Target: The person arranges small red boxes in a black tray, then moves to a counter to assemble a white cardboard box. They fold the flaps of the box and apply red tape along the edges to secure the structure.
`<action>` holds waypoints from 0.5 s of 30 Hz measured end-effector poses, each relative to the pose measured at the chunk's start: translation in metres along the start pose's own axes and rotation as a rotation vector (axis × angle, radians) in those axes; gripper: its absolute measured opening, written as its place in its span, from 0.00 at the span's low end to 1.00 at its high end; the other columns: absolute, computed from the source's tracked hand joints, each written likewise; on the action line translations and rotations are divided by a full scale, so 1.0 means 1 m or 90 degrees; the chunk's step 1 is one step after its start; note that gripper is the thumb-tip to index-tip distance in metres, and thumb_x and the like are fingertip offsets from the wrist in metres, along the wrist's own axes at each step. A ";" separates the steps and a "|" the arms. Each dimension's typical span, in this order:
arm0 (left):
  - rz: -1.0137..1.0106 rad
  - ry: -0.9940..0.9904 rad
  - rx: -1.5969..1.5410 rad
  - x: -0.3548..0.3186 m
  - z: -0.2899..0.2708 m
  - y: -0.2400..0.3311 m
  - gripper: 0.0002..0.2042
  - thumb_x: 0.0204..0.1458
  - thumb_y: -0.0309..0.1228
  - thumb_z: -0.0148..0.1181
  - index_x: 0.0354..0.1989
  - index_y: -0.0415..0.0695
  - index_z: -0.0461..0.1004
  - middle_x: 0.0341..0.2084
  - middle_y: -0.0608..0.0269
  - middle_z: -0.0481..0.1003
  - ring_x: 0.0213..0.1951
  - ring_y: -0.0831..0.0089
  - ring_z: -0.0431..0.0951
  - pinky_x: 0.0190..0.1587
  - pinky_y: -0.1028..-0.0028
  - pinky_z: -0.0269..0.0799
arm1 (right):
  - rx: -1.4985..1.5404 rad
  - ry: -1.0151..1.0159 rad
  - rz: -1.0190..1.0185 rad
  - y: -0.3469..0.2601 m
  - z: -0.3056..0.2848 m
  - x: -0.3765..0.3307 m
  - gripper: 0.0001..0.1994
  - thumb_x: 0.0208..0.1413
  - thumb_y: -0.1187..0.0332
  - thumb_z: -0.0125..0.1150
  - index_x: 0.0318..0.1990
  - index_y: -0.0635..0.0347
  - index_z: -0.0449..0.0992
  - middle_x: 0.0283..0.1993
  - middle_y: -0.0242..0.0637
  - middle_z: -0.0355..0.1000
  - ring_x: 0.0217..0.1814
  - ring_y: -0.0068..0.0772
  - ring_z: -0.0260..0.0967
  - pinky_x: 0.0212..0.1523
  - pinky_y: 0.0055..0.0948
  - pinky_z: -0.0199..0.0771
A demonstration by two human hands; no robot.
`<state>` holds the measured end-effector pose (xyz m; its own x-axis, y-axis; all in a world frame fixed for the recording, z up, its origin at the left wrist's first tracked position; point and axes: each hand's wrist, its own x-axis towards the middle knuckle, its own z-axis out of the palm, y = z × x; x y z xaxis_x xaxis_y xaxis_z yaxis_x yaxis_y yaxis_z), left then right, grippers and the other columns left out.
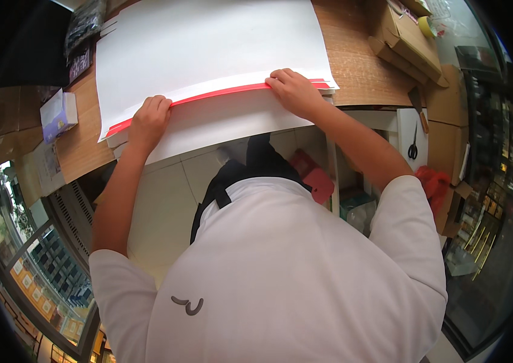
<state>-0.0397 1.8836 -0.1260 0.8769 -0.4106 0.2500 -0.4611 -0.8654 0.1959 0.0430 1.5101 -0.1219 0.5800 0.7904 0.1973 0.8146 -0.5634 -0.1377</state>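
A large white sheet [208, 45] lies over the wooden table before me, with a narrow red strip [217, 94] along its near edge. My left hand [150, 121] grips that edge toward its left end, fingers curled over the strip and thumb side turned inward. Toward the right end, my right hand [296, 94] has its fingers bent over the same strip. Below the red strip, a white panel [220, 133] hangs down past the table's front edge. Whether it belongs to the same sheet, I cannot tell. My thumbs are mostly hidden.
A purple and white box [59, 115] stands at the table's left edge. Cardboard boxes [411, 45] and a roll of yellow tape [427, 27] sit at the back right. Black scissors [413, 143] and a knife-like blade with a wooden handle [418, 109] are at the right.
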 end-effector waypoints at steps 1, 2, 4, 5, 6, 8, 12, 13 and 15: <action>0.012 -0.016 0.007 0.002 -0.003 -0.002 0.09 0.48 0.24 0.60 0.39 0.41 0.72 0.35 0.60 0.72 0.38 0.63 0.74 0.39 0.67 0.74 | -0.003 -0.021 0.002 0.001 0.000 0.002 0.08 0.51 0.73 0.57 0.39 0.62 0.74 0.42 0.38 0.70 0.46 0.37 0.68 0.48 0.32 0.72; 0.016 -0.034 0.011 0.002 -0.003 -0.003 0.09 0.47 0.23 0.60 0.38 0.41 0.72 0.34 0.60 0.71 0.38 0.63 0.74 0.39 0.67 0.74 | -0.003 -0.010 -0.011 0.002 0.001 0.002 0.07 0.51 0.73 0.58 0.38 0.61 0.74 0.42 0.38 0.69 0.45 0.37 0.68 0.47 0.31 0.72; 0.025 -0.070 0.018 0.001 -0.003 -0.005 0.08 0.46 0.23 0.60 0.36 0.41 0.72 0.32 0.60 0.70 0.36 0.63 0.73 0.37 0.67 0.74 | -0.004 0.011 -0.036 0.003 0.003 0.002 0.06 0.51 0.73 0.58 0.36 0.61 0.73 0.41 0.38 0.69 0.44 0.37 0.68 0.46 0.30 0.72; 0.038 -0.054 0.016 0.002 -0.003 -0.005 0.09 0.45 0.23 0.60 0.37 0.41 0.72 0.32 0.60 0.69 0.37 0.63 0.73 0.37 0.67 0.74 | -0.014 0.023 -0.048 0.003 0.003 0.002 0.06 0.51 0.73 0.58 0.36 0.61 0.73 0.41 0.37 0.69 0.44 0.37 0.68 0.46 0.30 0.72; 0.050 -0.038 0.014 0.003 -0.004 -0.003 0.11 0.44 0.23 0.61 0.38 0.42 0.72 0.31 0.60 0.69 0.37 0.63 0.72 0.37 0.67 0.74 | -0.023 0.035 -0.060 0.002 0.003 0.003 0.05 0.50 0.73 0.58 0.36 0.61 0.73 0.40 0.37 0.70 0.44 0.37 0.69 0.45 0.30 0.72; 0.031 -0.032 0.018 0.005 -0.003 0.006 0.13 0.43 0.23 0.61 0.40 0.41 0.73 0.32 0.60 0.69 0.38 0.64 0.72 0.38 0.67 0.74 | -0.031 0.043 -0.060 0.000 0.002 0.003 0.05 0.50 0.72 0.58 0.35 0.61 0.73 0.40 0.37 0.69 0.43 0.37 0.68 0.44 0.30 0.72; -0.007 0.019 0.062 0.011 0.004 0.028 0.18 0.40 0.23 0.62 0.44 0.39 0.73 0.37 0.59 0.71 0.41 0.65 0.73 0.42 0.70 0.74 | -0.021 -0.080 0.006 -0.008 -0.001 0.010 0.11 0.49 0.73 0.59 0.42 0.63 0.73 0.43 0.39 0.69 0.47 0.37 0.68 0.48 0.31 0.71; 0.007 0.055 0.077 0.015 0.009 0.031 0.19 0.40 0.23 0.62 0.45 0.39 0.73 0.38 0.59 0.71 0.41 0.65 0.73 0.42 0.70 0.74 | -0.019 -0.141 0.028 -0.009 -0.004 0.013 0.14 0.49 0.74 0.60 0.45 0.64 0.73 0.46 0.39 0.69 0.49 0.37 0.68 0.50 0.31 0.71; 0.002 0.044 0.042 0.020 0.022 0.039 0.20 0.39 0.21 0.62 0.45 0.38 0.73 0.41 0.58 0.71 0.44 0.63 0.73 0.45 0.70 0.74 | -0.052 -0.137 -0.005 -0.011 0.000 0.014 0.14 0.48 0.74 0.60 0.45 0.65 0.73 0.45 0.40 0.69 0.48 0.37 0.67 0.50 0.31 0.71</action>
<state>-0.0376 1.8355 -0.1342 0.8634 -0.3940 0.3150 -0.4514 -0.8823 0.1336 0.0423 1.5267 -0.1174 0.5679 0.8230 -0.0149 0.8213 -0.5678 -0.0559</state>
